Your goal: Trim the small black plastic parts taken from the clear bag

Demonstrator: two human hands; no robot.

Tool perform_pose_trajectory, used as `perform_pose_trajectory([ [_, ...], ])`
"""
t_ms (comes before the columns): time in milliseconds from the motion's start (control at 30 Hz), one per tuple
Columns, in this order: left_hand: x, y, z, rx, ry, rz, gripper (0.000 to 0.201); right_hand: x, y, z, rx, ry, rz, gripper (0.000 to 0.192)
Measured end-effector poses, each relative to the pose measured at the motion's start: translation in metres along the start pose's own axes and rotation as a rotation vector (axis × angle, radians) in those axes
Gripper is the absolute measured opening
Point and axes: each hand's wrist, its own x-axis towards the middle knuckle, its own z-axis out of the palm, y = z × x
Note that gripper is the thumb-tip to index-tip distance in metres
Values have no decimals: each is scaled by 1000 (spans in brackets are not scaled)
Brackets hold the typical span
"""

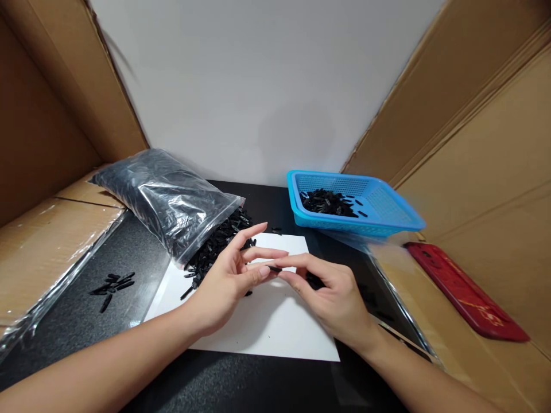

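My left hand and my right hand meet over a white sheet on the black table. Together their fingertips pinch one small black plastic piece. A clear plastic bag full of such black pieces lies at the left, and its open mouth spills a pile of pieces onto the sheet just behind my left hand. A blue mesh basket at the back right holds several more black pieces.
A small heap of black pieces lies on the table at the left. Cardboard panels wall in both sides. A red flat object rests on the cardboard at the right. A white wall stands behind.
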Motion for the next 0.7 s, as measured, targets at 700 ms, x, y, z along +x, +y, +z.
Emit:
perform_pose_trajectory([
  [700, -5, 6, 6, 222, -40, 95, 33, 1, -1, 2, 149, 30, 120, 15],
])
